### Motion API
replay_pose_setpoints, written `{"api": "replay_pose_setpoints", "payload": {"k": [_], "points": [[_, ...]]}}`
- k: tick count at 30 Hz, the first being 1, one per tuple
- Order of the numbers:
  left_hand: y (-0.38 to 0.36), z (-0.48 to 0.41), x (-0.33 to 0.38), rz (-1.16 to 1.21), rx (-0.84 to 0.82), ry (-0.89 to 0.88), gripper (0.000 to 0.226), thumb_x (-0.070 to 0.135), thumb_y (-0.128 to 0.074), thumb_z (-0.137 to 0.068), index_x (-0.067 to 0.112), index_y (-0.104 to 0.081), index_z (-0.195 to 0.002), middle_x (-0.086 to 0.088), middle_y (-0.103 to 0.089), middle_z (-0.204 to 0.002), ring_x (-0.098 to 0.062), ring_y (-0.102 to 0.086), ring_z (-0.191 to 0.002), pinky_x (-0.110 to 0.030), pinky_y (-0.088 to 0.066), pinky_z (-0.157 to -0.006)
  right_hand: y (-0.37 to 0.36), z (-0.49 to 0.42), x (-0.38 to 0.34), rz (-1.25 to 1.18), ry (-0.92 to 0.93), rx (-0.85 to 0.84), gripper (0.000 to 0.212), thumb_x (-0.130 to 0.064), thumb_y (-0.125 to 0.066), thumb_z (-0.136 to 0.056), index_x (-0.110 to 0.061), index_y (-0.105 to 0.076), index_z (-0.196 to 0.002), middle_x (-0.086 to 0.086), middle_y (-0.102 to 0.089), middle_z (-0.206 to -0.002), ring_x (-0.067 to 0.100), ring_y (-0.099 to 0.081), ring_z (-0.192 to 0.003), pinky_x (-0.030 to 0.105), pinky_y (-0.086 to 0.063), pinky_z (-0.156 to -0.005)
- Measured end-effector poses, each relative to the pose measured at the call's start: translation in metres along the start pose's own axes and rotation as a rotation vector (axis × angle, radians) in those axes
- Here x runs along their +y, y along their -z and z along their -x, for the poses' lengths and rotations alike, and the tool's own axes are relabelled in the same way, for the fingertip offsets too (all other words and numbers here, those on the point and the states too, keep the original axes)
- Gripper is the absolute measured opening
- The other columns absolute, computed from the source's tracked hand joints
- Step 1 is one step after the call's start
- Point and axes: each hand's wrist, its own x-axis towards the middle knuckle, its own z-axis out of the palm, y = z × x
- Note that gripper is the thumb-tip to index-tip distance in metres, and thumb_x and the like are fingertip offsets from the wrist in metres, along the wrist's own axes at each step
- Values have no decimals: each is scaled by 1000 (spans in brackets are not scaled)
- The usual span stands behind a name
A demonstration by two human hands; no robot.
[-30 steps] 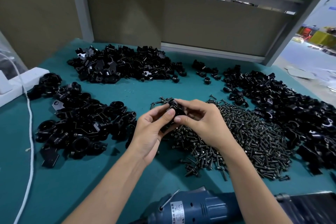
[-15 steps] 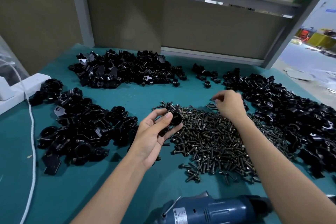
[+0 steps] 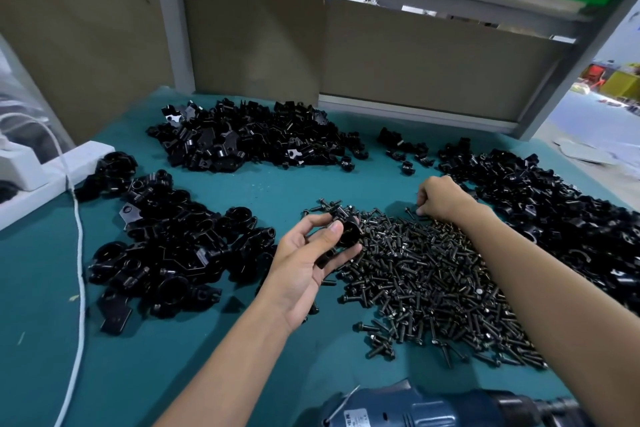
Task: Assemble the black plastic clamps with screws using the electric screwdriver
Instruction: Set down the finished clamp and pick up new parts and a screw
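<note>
Your left hand loosely pinches the round black plastic clamp; it could slip. Your right hand curls into dark metal screws, catch unclear.

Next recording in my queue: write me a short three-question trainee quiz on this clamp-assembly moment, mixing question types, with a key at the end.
1. Fill in: the blue electric screwdriver lies nearest the camera, touched by ___ hand.
2. True or false: the left hand holds a black clamp between thumb and fingers.
3. Choose one: the right hand reaches down, fingers curled, at
A. the electric screwdriver
B. the black clamp
C. the far edge of the screw pile

Key: 1 neither; 2 true; 3 C.
</note>
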Motion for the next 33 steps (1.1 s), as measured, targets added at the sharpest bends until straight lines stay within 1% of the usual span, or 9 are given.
{"api": "replay_pose_setpoints", "payload": {"k": [8,11,13,17,19,22,25,29,33], "points": [[1,0,-1,-14,-17,4,30,12,-72,-73,3,-60,-99,-17,-73,-103,-28,-70,-94,-29,-60,-72,-2,7,-5,109,80,12,15,2,-61,-84,-12,-67,-86,6,-70,-92,24,-65,-87,37,-56,-78],[1,-1,-1,-22,-26,6,32,14,-73,-73,3,-60,-100,-17,-72,-104,-28,-70,-94,-29,-60,-74,-9,11,1,95,84,54,19,-3,-61,-85,-16,-62,-99,4,-69,-93,25,-64,-88,40,-56,-79],[1,-1,-1,-25,-23,9,32,14,-73,-73,2,-60,-100,-17,-71,-105,-28,-70,-93,-29,-60,-74,-14,14,6,34,65,82,21,-4,-62,-89,-10,-64,-109,6,-71,-97,25,-64,-91,40,-55,-83],[1,-1,-2,-49,-36,-7,31,13,-71,-74,3,-59,-100,-12,-75,-97,-25,-72,-91,-28,-59,-74,-5,32,-11,-271,92,296,16,-4,-60,-94,-9,-74,-101,4,-71,-94,12,-63,-79,31,-54,-81],[0,-1,-3,-70,-33,-27,31,14,-71,-74,3,-59,-100,-12,-75,-94,-24,-72,-90,-28,-59,-74,5,56,-36,-427,224,374,16,-5,-63,-92,-15,-75,-97,-7,-67,-82,-1,-61,-70,24,-55,-78],[-2,-1,-5,-82,-39,-60,29,14,-69,-74,4,-58,-99,-9,-75,-87,-19,-72,-86,-30,-60,-76,11,103,-77,-626,505,417,19,-1,-69,-86,-17,-72,-95,-19,-66,-83,-3,-66,-76,12,-52,-77],[-2,0,-6,-78,-36,-91,26,13,-66,-75,4,-56,-97,-4,-72,-75,-15,-72,-78,-32,-61,-79,8,131,-103,-668,604,465,16,1,-70,-85,-14,-67,-92,-16,-67,-82,0,-66,-79,12,-51,-76],[-2,0,-5,-64,-10,-109,25,12,-66,-75,3,-56,-96,-11,-73,-82,-22,-73,-82,-31,-61,-78,7,138,-109,-772,571,464,14,4,-69,-85,-10,-66,-87,-6,-69,-80,6,-66,-77,21,-55,-75],[-1,-1,-7,-100,-24,-133,25,12,-66,-75,4,-57,-97,-6,-74,-80,-16,-72,-81,-31,-60,-80,4,143,-110,-832,544,432,20,5,-69,-83,-14,-65,-83,-6,-71,-79,7,-68,-78,26,-56,-77]]}}
